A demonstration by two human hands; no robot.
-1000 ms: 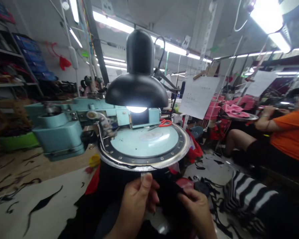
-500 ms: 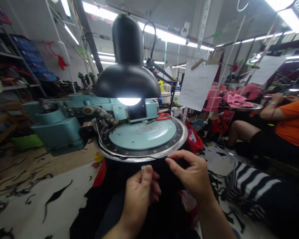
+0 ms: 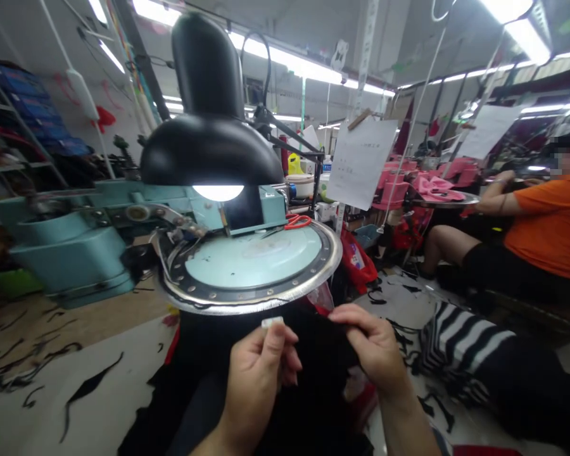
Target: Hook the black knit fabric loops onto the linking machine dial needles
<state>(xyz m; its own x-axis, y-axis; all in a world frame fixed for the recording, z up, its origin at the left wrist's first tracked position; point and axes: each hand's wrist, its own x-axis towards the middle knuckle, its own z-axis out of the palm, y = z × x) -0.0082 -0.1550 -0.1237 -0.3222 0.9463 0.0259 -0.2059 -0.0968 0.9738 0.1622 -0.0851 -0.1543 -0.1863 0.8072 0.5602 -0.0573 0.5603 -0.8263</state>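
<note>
In front of me a teal knitwear linking machine (image 3: pixel 73 244) carries a round dial (image 3: pixel 320 266) ringed with fine points. My left hand (image 3: pixel 259 373) is closed below the front of the dial, with a small white piece (image 3: pixel 272 322) sticking out between thumb and fingers; its kind cannot be made out. To the right, my right hand (image 3: pixel 373 348) pinches the edge of black knit fabric (image 3: pixel 308 373), a little apart from the dial rim. That fabric hangs dark beneath the dial and over my lap, so its shape is hard to make out.
A black lamp (image 3: pixel 209 149) hangs low over the dial. Red-handled scissors (image 3: pixel 297 221) lie at the dial's back. Paper (image 3: pixel 361 161) hangs on the right. Black scraps (image 3: pixel 92 383) litter the floor. A person in an orange top (image 3: pixel 551 221) sits at right, near striped fabric (image 3: pixel 470 342).
My right hand has come away from the dial rim, down and slightly right, pinching the black fabric. My left hand stays closed on the white piece. The view has turned slightly right.
</note>
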